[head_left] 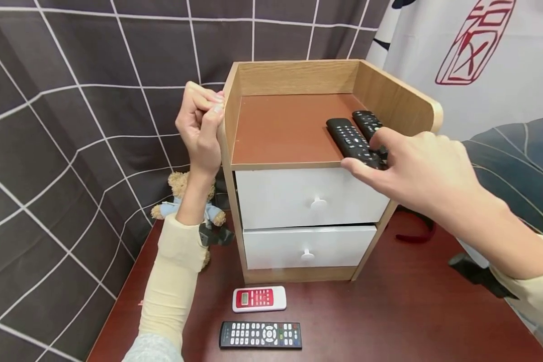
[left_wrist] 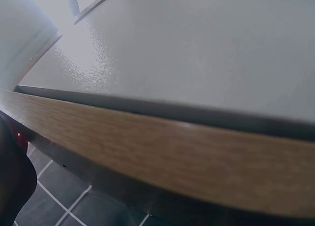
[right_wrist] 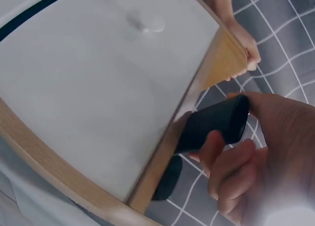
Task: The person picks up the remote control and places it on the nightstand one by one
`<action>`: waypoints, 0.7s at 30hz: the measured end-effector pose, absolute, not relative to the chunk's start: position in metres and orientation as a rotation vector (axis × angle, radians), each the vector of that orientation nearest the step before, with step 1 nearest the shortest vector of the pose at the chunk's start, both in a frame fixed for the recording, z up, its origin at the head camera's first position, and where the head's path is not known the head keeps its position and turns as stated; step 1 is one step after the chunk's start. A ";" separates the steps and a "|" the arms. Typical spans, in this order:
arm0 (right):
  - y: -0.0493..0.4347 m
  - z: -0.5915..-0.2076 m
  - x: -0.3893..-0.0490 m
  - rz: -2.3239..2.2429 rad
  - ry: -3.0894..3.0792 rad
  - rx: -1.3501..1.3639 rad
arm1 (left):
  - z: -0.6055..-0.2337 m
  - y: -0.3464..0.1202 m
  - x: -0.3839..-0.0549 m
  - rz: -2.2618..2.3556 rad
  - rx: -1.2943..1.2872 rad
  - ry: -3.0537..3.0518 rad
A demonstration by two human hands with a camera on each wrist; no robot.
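A small wooden cabinet (head_left: 280,125) with a brown top tray and two white drawers stands on the table. With curled fingers, my left hand (head_left: 201,128) grips the edge of its left side panel. My right hand (head_left: 427,168) holds the near end of a black remote control (head_left: 348,136) at the tray's front right. In the right wrist view, the thumb and fingers lie on opposite sides of that remote control (right_wrist: 211,122). A second black remote control (head_left: 366,122) lies beside it along the right panel, partly hidden by my fingers.
On the dark red table (head_left: 402,311), in front of the cabinet, lie a white and red remote control (head_left: 259,299) and a longer black one (head_left: 260,335). A teddy bear (head_left: 178,185) sits behind my left forearm. A checked grey curtain (head_left: 95,100) hangs behind and left.
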State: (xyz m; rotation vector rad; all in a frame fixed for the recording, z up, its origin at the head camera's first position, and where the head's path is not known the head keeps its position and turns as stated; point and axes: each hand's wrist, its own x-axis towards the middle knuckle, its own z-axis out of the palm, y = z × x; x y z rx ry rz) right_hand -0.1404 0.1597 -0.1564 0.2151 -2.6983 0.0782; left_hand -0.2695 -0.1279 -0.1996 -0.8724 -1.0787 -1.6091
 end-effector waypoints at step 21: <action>0.169 -0.182 -0.146 0.087 -2.123 0.850 | -0.198 -0.127 -0.269 -1.629 -0.862 -1.058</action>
